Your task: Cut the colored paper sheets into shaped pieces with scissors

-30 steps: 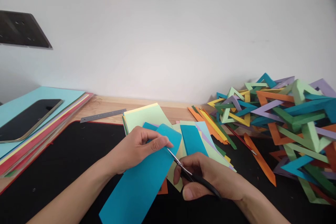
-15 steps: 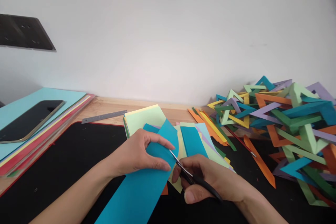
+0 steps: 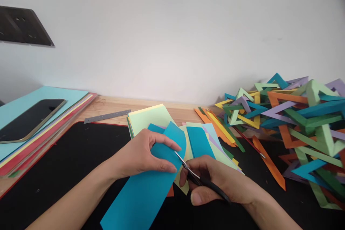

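Note:
A long strip of blue paper (image 3: 142, 197) slants up from the lower middle of the view. My left hand (image 3: 142, 154) grips it near its upper end, thumb and fingers closed on the sheet. In my right hand (image 3: 212, 179) is a pair of black-handled scissors (image 3: 194, 176), fingers wrapped round the handles. The scissor blades meet the strip's right edge, between my left thumb and forefinger. Behind the hands lie a pale green paper stack (image 3: 149, 116) and cut blue pieces (image 3: 199, 142).
Folded paper frames (image 3: 304, 115) in many colours heap up at the right. Narrow paper strips (image 3: 218, 127) and a pencil-like red stick (image 3: 250, 142) lie beside them. A steel ruler (image 3: 107, 116) rests at the back; a phone (image 3: 31, 120) lies on stacked coloured paper (image 3: 72, 95) at left.
The view has shifted slightly. The blue strip and both hands keep nearly the same pose, with the scissor blades still at the strip's right edge.

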### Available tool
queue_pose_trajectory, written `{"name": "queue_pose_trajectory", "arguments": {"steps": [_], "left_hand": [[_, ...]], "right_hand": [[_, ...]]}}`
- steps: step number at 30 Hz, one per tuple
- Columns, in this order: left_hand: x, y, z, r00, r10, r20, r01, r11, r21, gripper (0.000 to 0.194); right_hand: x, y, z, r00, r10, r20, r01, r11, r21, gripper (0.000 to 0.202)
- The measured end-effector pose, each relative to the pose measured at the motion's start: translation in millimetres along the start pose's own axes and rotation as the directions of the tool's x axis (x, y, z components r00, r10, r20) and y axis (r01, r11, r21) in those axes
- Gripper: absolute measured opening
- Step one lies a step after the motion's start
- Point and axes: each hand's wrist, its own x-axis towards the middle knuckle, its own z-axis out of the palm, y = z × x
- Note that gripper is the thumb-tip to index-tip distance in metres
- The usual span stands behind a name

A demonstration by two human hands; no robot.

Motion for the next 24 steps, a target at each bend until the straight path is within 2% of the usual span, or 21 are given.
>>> {"name": "queue_pose_trajectory", "arguments": {"steps": [24], "left_hand": [[-0.4, -1.3, 0.1, 0.999, 0.037, -0.039, -0.036, 0.999, 0.017, 0.042]], "right_hand": [[0.2, 2.1, -0.9, 1.000, 0.000, -0.028, -0.002, 0.999, -0.047, 0.041]]}}
